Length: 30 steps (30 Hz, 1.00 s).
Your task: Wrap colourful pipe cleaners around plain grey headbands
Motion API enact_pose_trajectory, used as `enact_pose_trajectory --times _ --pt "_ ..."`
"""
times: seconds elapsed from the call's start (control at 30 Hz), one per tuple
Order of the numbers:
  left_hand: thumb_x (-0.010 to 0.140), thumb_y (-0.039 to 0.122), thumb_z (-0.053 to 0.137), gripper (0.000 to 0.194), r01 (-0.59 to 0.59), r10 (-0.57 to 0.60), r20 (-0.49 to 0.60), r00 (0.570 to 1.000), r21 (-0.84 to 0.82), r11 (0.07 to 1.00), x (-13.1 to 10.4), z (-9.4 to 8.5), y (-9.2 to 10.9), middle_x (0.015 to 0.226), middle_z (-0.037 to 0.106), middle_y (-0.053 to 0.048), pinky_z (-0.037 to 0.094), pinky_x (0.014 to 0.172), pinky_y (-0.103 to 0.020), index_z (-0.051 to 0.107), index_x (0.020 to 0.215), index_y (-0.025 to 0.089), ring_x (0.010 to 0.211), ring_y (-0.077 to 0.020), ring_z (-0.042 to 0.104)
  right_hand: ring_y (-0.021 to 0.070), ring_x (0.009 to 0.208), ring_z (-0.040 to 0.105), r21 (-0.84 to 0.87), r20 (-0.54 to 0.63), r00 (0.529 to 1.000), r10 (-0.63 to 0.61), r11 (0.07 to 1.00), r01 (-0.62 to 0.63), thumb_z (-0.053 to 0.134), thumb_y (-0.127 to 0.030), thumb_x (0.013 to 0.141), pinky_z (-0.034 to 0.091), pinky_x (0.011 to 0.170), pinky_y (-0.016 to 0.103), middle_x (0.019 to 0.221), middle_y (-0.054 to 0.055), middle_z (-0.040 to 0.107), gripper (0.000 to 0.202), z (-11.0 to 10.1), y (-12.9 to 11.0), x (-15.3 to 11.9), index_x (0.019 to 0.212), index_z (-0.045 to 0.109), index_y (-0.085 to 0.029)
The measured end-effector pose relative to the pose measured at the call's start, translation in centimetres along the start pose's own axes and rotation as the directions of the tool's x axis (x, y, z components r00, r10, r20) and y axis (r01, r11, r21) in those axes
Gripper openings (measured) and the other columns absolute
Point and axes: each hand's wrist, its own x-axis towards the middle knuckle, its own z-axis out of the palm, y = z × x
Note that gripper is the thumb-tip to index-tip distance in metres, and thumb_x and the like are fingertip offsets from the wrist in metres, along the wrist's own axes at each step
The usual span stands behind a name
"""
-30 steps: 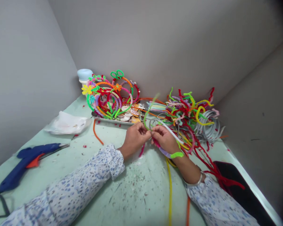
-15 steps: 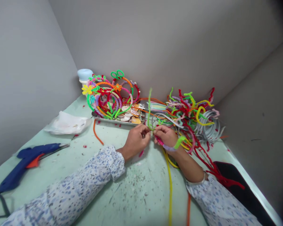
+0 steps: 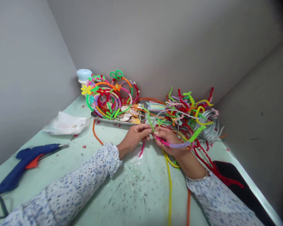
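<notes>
My right hand (image 3: 168, 139) is closed around a thin headband wrapped in pink, lavender and green pipe cleaner (image 3: 180, 145). The green end sticks out to the right, past the wrist. A bare pale band arcs behind the hands and looks like part of the same headband. My left hand (image 3: 136, 136) pinches at the fingertips, almost touching the right ones. A light green pipe cleaner (image 3: 149, 119) rises from between them; the fingers partly hide where it meets the band. Below the left fingers a pink pipe cleaner piece (image 3: 142, 149) shows.
Decorated headbands (image 3: 108, 100) rest on a metal tray (image 3: 113, 121) of shells. Right of it are loose pipe cleaners (image 3: 186, 106) and pale bare headbands (image 3: 209, 127). A blue glue gun (image 3: 30, 163) and plastic bag (image 3: 67, 124) lie left; a black phone-like slab (image 3: 240, 188) lies right.
The headband has turned, so its green end now reaches farther right and up. The light green pipe cleaner leans left where it stood upright. More of the pink piece shows below my left hand.
</notes>
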Motion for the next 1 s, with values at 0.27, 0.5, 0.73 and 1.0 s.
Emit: enact_pose_trajectory --times 0.27,0.5,0.73,1.0 --pt "0.065 0.035 0.077 0.027 0.086 -0.086 0.01 0.996 -0.147 0.985 0.2 0.0 -0.1 0.06 0.057 0.002 0.035 0.053 -0.021 0.065 0.076 0.012 0.054 -0.0067 0.049 0.009 0.046 0.046 0.255 0.065 0.983 0.174 0.949 -0.185 0.073 -0.032 0.066 0.034 0.042 0.021 0.061 -0.002 0.055 0.02 0.1 -0.4 -0.1 0.067 0.056 -0.021" --pt "0.063 0.038 0.078 0.033 0.075 -0.08 -0.036 0.996 -0.134 0.988 0.3 0.0 -0.7 0.067 0.059 0.001 0.037 0.054 -0.022 0.067 0.081 0.013 0.055 -0.0068 0.048 0.0077 0.044 0.047 0.274 -0.008 0.976 0.218 0.939 -0.208 0.073 -0.032 0.064 0.035 0.04 0.019 0.061 -0.003 0.057 0.02 0.5 -0.4 -0.1 0.069 0.057 -0.021" --pt "0.064 0.04 0.077 0.036 0.032 -0.041 -0.137 0.99 -0.062 0.998 0.2 0.1 -0.9 0.071 0.062 0.0 0.039 0.054 -0.021 0.067 0.085 0.013 0.056 -0.0073 0.05 0.0063 0.041 0.047 0.239 -0.027 0.979 0.204 0.952 -0.192 0.071 -0.03 0.065 0.035 0.038 0.016 0.053 -0.004 0.058 0.02 0.6 0.3 0.2 0.075 0.059 -0.017" --pt "0.07 0.033 0.071 0.023 -0.029 0.037 -0.22 0.975 0.037 0.999 0.0 0.4 -0.6 0.066 0.059 0.001 0.039 0.053 -0.021 0.064 0.078 0.013 0.056 -0.0076 0.049 0.0083 0.034 0.045 0.071 -0.175 0.972 0.158 0.987 -0.147 0.071 -0.037 0.063 0.034 0.036 0.019 0.045 -0.002 0.06 0.026 1.6 0.5 0.6 0.074 0.059 -0.017"
